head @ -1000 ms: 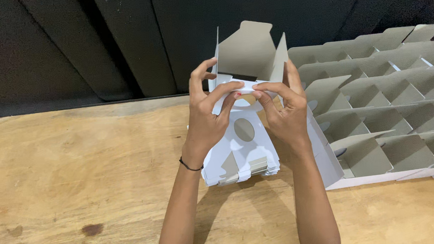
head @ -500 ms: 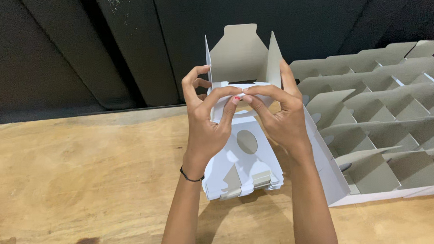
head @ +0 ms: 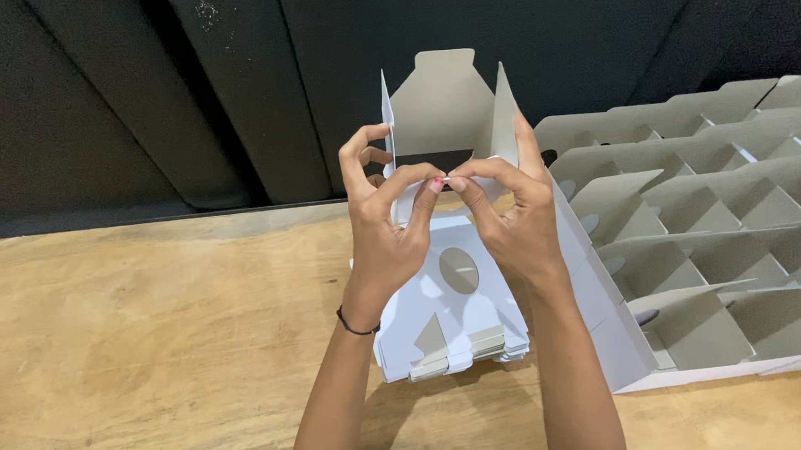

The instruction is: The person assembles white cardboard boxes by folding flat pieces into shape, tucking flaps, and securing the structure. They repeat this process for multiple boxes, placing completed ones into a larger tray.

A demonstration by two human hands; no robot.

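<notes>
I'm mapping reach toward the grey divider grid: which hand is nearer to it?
Right. The right hand pinches the folded box beside the divider grid. The left hand grips the box's far side, away from the grid.

A wooden table (head: 132, 330) with pale, grainy planks carries the things; a small dark stain marks it near the front left; a stack of flat white cardboard blanks (head: 452, 336) lies on it; just beside, right, sits a divider grid (head: 721, 236), apparently grey cardboard
</notes>
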